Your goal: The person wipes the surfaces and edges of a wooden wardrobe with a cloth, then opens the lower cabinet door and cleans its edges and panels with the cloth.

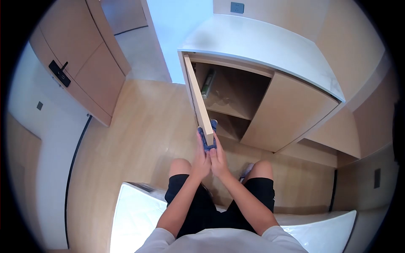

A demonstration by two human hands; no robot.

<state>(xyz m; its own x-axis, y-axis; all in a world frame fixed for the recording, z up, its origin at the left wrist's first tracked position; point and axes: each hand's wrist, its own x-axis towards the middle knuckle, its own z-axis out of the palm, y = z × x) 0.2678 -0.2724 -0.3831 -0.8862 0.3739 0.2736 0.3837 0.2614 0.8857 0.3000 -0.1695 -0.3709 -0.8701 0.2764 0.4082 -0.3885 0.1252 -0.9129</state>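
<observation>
A light wooden cabinet door (197, 95) stands swung out toward me, its narrow edge facing my body. Folded around that edge, low down, is a dark blue cloth (208, 146). My left hand (201, 158) presses the cloth from the left side of the door, fingers closed along it. From the right side my right hand (218, 159) does the same, and the two thumbs lie close together at the front. Inside the cabinet, a green and clear cylindrical item (207, 84) stands on the upper shelf (230, 105).
A pale stone-look countertop (261, 44) tops the cabinet, with a closed second door (293, 111) at right. A room door (80, 59) with a black handle stands at left. Behind my legs lies a plastic-wrapped white mattress-like piece (135, 215). The floor (139, 122) is wood.
</observation>
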